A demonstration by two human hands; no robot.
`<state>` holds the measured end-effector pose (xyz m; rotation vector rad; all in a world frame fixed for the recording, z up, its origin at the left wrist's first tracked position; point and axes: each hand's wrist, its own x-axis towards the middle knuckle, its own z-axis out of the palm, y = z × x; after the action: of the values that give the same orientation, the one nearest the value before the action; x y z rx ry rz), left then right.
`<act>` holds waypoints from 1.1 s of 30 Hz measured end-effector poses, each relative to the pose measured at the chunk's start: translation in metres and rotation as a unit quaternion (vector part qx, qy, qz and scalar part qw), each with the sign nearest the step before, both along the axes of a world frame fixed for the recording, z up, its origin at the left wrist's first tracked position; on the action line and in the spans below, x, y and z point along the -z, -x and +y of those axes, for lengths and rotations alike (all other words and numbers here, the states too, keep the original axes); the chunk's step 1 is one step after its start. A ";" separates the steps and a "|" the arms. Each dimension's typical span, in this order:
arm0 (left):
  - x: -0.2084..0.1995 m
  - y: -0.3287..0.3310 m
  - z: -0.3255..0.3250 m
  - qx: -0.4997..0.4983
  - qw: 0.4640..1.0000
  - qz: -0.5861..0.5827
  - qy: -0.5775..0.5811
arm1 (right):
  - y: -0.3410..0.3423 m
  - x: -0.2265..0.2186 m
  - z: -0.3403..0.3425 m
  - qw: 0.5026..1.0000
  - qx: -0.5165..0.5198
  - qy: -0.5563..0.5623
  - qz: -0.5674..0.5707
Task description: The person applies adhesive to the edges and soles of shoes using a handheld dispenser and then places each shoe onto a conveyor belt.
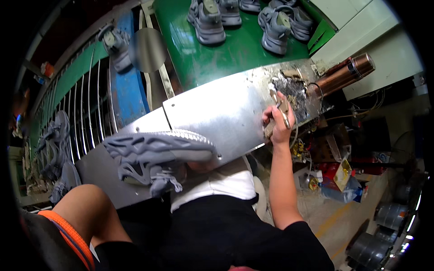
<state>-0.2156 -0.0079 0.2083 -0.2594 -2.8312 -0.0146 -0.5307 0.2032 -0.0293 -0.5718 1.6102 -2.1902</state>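
A grey sneaker [158,151] lies on its side over the near edge of the metal plate, its sole turned away from me and its laces toward me. My left hand [199,167] is at the near side of the sneaker, gripping it; most of the hand is hidden behind the shoe. Out to the right, my right hand [281,124] is closed around a slim beige stick-like tool [285,113], held much like a pen. The tool's far end points at a dark, crusted patch [289,92] on the plate; its exact kind cannot be made out.
Several grey sneakers [208,22] stand on the green surface [194,58] beyond the plate [217,108]. Another sneaker [116,47] sits on a blue strip at the left, near a metal rack [86,108]. A copper-coloured cylinder [348,74] lies right of the crusted patch.
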 end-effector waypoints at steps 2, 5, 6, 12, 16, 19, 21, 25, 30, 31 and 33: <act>0.000 0.000 0.004 -0.014 1.000 -0.021 -0.001 | 0.022 -0.013 -0.019 0.999 -0.029 0.014 -0.006; 0.014 0.019 -0.006 -0.005 0.999 -0.033 -0.010 | 0.027 0.000 0.001 0.999 -0.027 0.041 0.010; 0.015 0.018 -0.007 -0.019 0.999 -0.042 -0.019 | 0.021 -0.007 0.010 0.999 -0.029 0.043 -0.014; 0.040 0.037 -0.008 0.009 0.999 -0.030 -0.037 | -0.022 0.025 0.012 0.999 0.028 0.015 0.003; 0.050 0.032 -0.036 -0.006 0.996 -0.060 -0.058 | -0.027 0.023 0.031 0.999 0.035 -0.009 -0.028; 0.029 0.051 -0.040 -0.021 0.998 -0.038 -0.052 | 0.023 -0.023 -0.002 1.000 0.009 0.007 0.029; 0.018 0.083 -0.048 -0.018 0.996 -0.065 -0.055 | 0.043 -0.009 -0.003 0.998 0.035 0.021 -0.040; 0.058 0.041 -0.042 -0.011 0.995 -0.068 -0.066 | -0.001 0.007 0.001 0.999 0.031 -0.002 -0.027; 0.035 0.043 -0.026 0.010 0.999 -0.018 -0.038 | 0.008 0.005 0.012 1.000 0.009 0.025 -0.001; 0.030 0.043 -0.025 0.015 0.999 -0.001 -0.037 | 0.017 0.004 0.011 0.999 0.002 0.046 0.002; 0.015 0.045 -0.019 0.023 0.999 0.019 -0.033 | 0.015 0.023 0.002 0.998 -0.008 0.040 -0.051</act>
<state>-0.2607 -0.0269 0.1936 -0.3065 -2.7802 -0.1114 -0.5461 0.2047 -0.0525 -0.4857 1.4677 -2.2414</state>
